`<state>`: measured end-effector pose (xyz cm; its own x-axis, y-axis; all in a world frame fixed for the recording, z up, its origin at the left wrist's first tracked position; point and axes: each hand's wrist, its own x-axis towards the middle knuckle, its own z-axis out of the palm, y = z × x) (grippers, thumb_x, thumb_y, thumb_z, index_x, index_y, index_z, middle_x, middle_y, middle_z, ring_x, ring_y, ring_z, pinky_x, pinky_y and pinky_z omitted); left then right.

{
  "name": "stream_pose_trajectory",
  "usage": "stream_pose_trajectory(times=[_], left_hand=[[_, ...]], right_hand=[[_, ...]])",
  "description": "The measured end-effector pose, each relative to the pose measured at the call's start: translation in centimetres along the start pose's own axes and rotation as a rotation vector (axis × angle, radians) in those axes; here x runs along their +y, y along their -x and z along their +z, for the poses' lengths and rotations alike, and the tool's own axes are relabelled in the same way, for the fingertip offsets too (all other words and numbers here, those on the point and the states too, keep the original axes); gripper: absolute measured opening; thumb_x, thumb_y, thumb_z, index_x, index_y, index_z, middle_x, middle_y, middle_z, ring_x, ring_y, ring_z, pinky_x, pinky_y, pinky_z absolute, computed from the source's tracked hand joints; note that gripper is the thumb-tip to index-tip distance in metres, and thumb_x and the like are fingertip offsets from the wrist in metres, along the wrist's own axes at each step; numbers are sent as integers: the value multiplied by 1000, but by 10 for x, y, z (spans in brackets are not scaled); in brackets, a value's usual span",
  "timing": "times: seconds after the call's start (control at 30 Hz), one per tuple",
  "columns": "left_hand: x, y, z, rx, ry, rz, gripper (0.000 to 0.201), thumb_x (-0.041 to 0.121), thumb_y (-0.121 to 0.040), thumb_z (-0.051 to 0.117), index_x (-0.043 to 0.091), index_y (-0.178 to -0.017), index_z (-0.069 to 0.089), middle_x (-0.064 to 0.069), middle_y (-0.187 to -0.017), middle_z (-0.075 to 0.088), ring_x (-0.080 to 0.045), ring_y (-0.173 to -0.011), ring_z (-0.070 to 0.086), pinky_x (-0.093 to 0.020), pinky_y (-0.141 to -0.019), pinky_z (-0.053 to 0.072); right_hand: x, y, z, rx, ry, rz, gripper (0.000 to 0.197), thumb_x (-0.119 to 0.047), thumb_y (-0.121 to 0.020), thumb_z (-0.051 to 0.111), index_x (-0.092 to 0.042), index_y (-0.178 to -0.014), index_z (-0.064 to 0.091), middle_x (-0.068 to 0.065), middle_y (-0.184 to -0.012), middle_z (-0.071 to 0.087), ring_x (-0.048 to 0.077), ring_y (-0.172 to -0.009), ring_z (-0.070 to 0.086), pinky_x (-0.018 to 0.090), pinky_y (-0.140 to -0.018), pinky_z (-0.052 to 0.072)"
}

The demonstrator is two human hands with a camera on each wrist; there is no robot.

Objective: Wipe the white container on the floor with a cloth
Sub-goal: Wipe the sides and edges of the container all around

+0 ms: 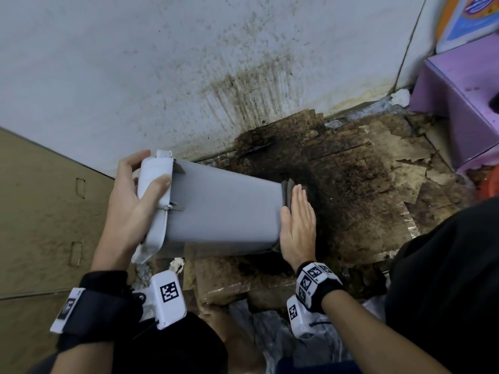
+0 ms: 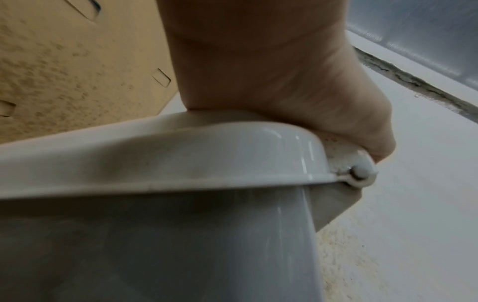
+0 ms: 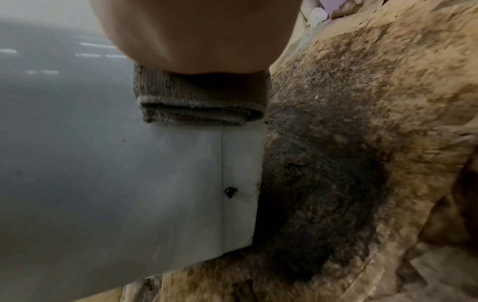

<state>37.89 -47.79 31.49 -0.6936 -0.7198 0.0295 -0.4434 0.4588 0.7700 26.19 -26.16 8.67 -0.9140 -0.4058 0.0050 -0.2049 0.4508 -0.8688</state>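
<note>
The white container (image 1: pixel 224 206), a lidded plastic bin, is tipped on its side above the floor, lid end to the left. My left hand (image 1: pixel 135 201) grips the lid end, thumb over the top and fingers behind; the left wrist view shows the lid rim (image 2: pixel 181 155) under my palm. My right hand (image 1: pixel 298 222) lies flat with straight fingers against the container's base, pressing a folded grey cloth (image 1: pixel 286 193) onto it. In the right wrist view the cloth (image 3: pixel 201 108) sits between my palm and the container (image 3: pixel 129 173).
Stained, torn cardboard (image 1: pixel 364 184) covers the floor under and right of the container. A dirty white wall (image 1: pixel 189 63) stands behind. A tan cardboard box (image 1: pixel 40 211) is at the left, a purple box (image 1: pixel 464 103) at the right. My dark-clothed knees fill the lower corners.
</note>
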Motion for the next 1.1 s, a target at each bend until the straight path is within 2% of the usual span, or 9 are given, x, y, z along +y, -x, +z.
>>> stream_pose_trajectory(times=[0.13, 0.33, 0.4, 0.57, 0.63, 0.7, 0.8, 0.93, 1.1], left_hand=[[-4, 2, -1, -5, -7, -7, 78, 63, -81, 58, 26, -148, 45, 4, -147, 54, -12, -123, 58, -10, -84, 46], [-7, 2, -1, 48, 6, -36, 73, 62, -80, 57, 30, -146, 45, 2, -149, 52, -12, -131, 54, -28, -99, 46], [-5, 2, 2, 45, -1, -40, 73, 62, -80, 57, 32, -146, 45, 1, -149, 51, -15, -131, 54, -32, -101, 47], [-7, 3, 3, 47, -7, -23, 74, 61, -81, 59, 30, -146, 46, 0, -149, 51, -12, -130, 54, -21, -97, 44], [-9, 5, -1, 51, -5, -23, 73, 61, -82, 59, 30, -146, 46, 0, -149, 51, -10, -130, 54, -26, -102, 45], [-11, 6, -5, 45, 15, -33, 72, 61, -83, 59, 31, -147, 46, 1, -149, 51, -10, -131, 54, -30, -103, 46], [-13, 6, -8, 47, 46, -43, 74, 61, -83, 60, 28, -148, 47, 1, -150, 52, -9, -132, 55, -27, -100, 46], [-14, 3, -12, 71, 89, -60, 73, 56, -83, 61, 25, -148, 48, 6, -146, 56, -7, -130, 56, -28, -100, 47], [-14, 1, -14, 74, 108, -76, 70, 54, -84, 61, 26, -147, 49, 5, -145, 58, -12, -131, 57, -31, -99, 48]], right_hand=[[-5, -13, -1, -48, 6, 40, 76, -54, -102, 10, -10, -163, 17, 1, -171, 12, 10, -158, 6, 36, -128, 8], [-34, -18, 0, -95, 30, 97, 85, -61, -95, 0, -11, -163, 10, 1, -172, 5, 8, -158, -1, 35, -129, 1], [-58, -11, 3, -99, 5, 29, 85, -63, -96, 0, -11, -163, 8, 1, -172, 2, 9, -158, -3, 36, -129, 1], [-139, 8, 11, -213, -50, -224, 91, -68, -95, -11, -10, -163, 3, 4, -172, -5, 11, -158, -10, 31, -128, -5], [-148, 9, 12, -256, -49, -309, 87, -65, -98, -7, -8, -163, 5, 6, -173, -2, 12, -159, -8, 34, -129, -2], [-136, 4, 10, -269, -21, -391, 79, -59, -103, 4, -8, -163, 9, 5, -173, 3, 13, -159, -2, 39, -129, 7], [-106, -6, 5, -280, 8, -436, 71, -50, -105, 20, -12, -164, 11, 1, -173, 7, 12, -159, 2, 44, -128, 16], [-57, -17, 0, -203, 38, -326, 68, -49, -106, 20, -13, -164, 16, 0, -172, 13, 11, -159, 8, 45, -126, 20], [-8, -16, -6, -59, 42, -91, 73, -55, -106, 11, -9, -162, 22, 3, -171, 18, 13, -158, 12, 43, -127, 17]])
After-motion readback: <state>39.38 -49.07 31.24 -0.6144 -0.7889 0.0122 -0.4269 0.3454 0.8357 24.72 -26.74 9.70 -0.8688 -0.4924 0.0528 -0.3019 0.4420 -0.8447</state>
